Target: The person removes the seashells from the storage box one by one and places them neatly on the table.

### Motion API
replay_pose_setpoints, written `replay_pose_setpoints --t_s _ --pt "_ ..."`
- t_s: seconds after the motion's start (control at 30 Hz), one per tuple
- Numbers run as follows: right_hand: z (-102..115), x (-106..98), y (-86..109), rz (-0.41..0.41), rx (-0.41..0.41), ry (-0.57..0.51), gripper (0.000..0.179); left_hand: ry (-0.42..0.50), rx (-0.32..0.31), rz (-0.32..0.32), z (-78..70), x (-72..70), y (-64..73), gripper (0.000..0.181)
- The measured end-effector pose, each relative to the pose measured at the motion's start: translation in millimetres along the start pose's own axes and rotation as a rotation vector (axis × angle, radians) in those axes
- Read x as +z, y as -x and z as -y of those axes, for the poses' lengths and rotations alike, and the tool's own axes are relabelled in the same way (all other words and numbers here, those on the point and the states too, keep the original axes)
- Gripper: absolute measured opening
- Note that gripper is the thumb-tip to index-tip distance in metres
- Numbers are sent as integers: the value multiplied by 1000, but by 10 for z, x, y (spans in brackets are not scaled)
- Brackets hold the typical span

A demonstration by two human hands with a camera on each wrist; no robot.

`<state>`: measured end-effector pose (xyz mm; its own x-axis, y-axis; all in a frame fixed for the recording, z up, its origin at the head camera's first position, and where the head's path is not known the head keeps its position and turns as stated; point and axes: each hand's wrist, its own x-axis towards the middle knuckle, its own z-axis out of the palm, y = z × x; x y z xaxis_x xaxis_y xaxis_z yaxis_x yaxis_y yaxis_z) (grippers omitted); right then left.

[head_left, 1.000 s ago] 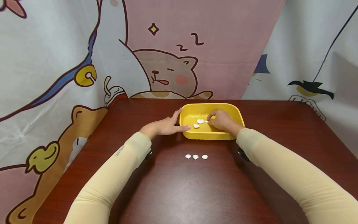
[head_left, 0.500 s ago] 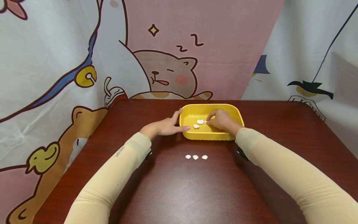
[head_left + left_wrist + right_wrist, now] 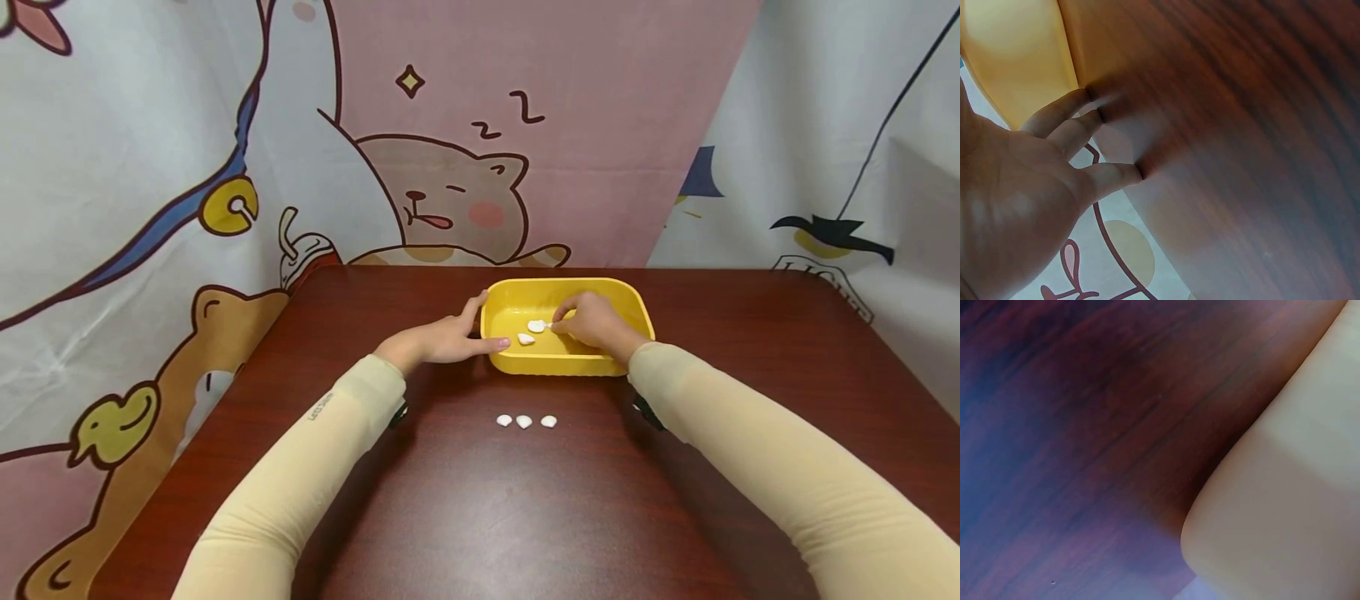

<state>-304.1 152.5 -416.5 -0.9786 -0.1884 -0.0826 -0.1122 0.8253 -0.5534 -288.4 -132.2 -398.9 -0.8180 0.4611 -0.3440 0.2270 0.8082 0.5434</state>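
My left hand [image 3: 447, 337] rests at the left end of a yellow plastic bin [image 3: 555, 364], thumb over the near rim and fingers spread along the side. In the left wrist view its fingers [image 3: 1067, 133] look extended, reaching down by the tabletop. Inside the bin, my right hand [image 3: 592, 321] pinches a small white shell [image 3: 550, 326] between thumb and forefinger, mostly hidden by the fingertips. Just left of it lie a white shell [image 3: 536, 326] and another shell [image 3: 526, 339] on the bin floor. The right hand is out of sight in the right wrist view.
Three small white shells, a left one [image 3: 504, 421], a middle one [image 3: 523, 422] and a right one [image 3: 549, 422], lie in a row in front of the bin on the dark reddish-brown table [image 3: 487, 517]. A cartoon-printed curtain [image 3: 600, 125] hangs behind the table.
My right hand shifts very slightly left inside the bin, its fingertips staying on the small shell. The left hand, the bin and the row of shells keep their places.
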Motion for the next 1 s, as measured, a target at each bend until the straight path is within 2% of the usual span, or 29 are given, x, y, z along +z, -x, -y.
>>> replay_pose_setpoints --t_s 0.3,0.53,0.83,1.0 --pt "-38 -1 -61 36 106 -105 20 2 1 -5 -6 12 -3 122" --pt "-40 -7 -80 39 159 -168 24 2 5 -13 -4 16 1 122" --pt "28 -2 12 -21 64 -66 23 6 -3 -14 -17 25 13 122" --pt "52 -9 4 -29 44 -18 23 11 1 -20 -2 28 -1 121"
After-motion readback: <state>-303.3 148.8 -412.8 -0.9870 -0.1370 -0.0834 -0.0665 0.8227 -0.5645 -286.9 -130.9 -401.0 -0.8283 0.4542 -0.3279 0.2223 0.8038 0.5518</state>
